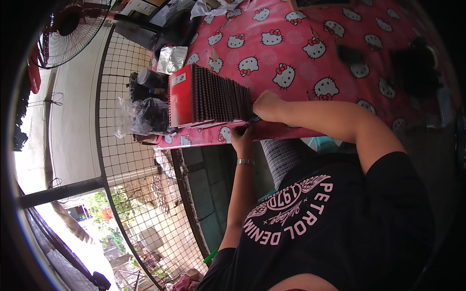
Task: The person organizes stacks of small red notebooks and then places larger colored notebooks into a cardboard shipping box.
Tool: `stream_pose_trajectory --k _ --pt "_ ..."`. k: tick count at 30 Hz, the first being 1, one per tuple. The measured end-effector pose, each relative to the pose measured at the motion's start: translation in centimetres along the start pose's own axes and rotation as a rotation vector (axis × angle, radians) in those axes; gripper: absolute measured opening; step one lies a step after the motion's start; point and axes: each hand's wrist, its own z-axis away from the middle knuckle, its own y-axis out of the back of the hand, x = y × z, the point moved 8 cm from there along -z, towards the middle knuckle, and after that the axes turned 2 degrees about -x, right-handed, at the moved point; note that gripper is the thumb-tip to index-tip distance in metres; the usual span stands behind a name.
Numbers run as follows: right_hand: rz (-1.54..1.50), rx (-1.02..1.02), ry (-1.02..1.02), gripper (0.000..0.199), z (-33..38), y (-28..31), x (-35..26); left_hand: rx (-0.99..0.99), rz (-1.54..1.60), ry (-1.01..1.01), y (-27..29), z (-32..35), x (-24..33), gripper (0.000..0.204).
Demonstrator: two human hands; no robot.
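Many red spiral notebooks (208, 97) stand in a row near the front edge of the pink counter (298, 70). The left hand (241, 138) and the right hand (267, 105) are close together at the row's right end. The right fingers are curled, but I cannot tell what either hand grips. A clear plastic bag (127, 115) lies left of the notebooks.

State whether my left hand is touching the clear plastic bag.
Apart. The head view shows pink tablecloth between the left hand and the clear plastic bag, which sits by the opposite end of the spiral notebooks.
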Motion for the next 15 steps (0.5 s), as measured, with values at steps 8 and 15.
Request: stream_pose_trajectory --k 8,15 --pt "0.284 0.305 0.106 0.019 -0.2 -0.2 -1.5 0.092 -0.295 -0.232 -0.9 1.2 3.0 0.047" --pt "-0.088 0.187 -0.053 0.02 -0.4 -1.0 0.2 0.152 -0.418 -0.334 -0.3 2.3 4.7 0.037"
